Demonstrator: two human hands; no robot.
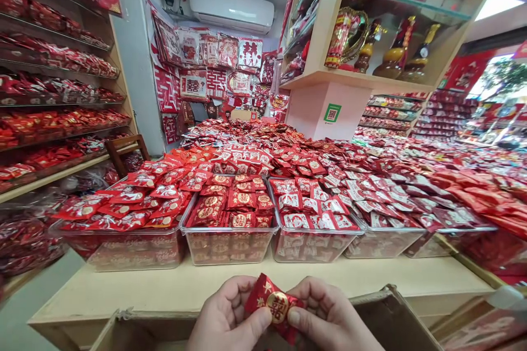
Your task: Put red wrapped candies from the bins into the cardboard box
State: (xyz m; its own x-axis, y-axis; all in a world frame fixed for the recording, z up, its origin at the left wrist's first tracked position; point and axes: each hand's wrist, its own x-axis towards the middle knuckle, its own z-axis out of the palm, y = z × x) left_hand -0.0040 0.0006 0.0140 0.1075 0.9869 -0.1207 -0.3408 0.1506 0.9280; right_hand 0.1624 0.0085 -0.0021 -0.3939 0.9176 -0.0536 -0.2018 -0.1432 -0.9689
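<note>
A pale table [135, 287] runs across the view, an open cardboard box [381, 310] before its near edge, contents mostly hidden; on it stand see-through tubs, the middle tub [228, 247] heaped with red packets bearing round gold emblems, the right-hand tub [317, 247] with red-and-white ones. The left hand [228, 318] and right hand [329, 318] each pinch one side of a red packet [276, 307] between thumb and curled fingers, over the box; it looks light, its glossy film probably slippery and pliable, best gripped by opposite edges.

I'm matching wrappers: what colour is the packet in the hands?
The packet is red with gold print, best seen in the head view.
</note>
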